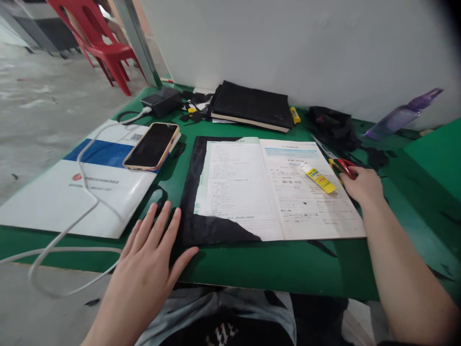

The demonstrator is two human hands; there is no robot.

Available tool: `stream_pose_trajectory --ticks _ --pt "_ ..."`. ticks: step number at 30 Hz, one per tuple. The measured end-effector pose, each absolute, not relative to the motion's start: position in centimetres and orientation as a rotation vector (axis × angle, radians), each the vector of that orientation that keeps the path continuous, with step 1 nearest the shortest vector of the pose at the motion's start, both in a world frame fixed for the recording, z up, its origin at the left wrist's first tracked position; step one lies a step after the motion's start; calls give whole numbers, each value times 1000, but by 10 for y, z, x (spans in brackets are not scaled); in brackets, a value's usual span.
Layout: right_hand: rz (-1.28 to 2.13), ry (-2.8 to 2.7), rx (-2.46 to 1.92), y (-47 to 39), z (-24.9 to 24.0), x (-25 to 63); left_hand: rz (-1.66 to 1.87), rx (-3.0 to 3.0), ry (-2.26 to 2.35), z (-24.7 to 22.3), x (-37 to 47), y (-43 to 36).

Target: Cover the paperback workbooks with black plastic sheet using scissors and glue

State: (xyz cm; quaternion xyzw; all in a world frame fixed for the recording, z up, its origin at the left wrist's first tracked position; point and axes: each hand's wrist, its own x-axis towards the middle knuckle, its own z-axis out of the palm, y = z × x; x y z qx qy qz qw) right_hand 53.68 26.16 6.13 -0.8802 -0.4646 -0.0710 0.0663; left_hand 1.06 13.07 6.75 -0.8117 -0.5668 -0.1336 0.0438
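Observation:
My left hand (pixel 149 257) lies flat with fingers spread on the green table (pixel 230 266), just left of an open book (pixel 241 187). Black material (pixel 212 229) with torn-looking inner edges is folded over the left and bottom margins of the book's left page. On the right page rests a yellow and white glue tube (pixel 317 178). Beyond the book's right edge, my right hand (pixel 365 187) has its fingers closed at the red and yellow handles of a pair of scissors (pixel 346 168). The blades point away to the upper left.
At left, a phone (pixel 153 146) sits on a white and blue booklet (pixel 93 190), crossed by a white cable (pixel 84 168). Behind are a black adapter (pixel 161 101), a black-covered book (pixel 254 105) and crumpled black scraps (pixel 331 127). A purple bottle (pixel 398 115) leans at right.

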Motion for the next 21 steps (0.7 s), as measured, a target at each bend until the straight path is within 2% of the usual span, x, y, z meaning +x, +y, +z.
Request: stream_pose_trajectory --ticks 9,21 --pt "-216 -1378 -2658 262 59 538 -340 -2470 -1620 67 6 136" --pt "-282 -1456 -2582 256 63 535 -554 -2532 -1538 71 1 153"
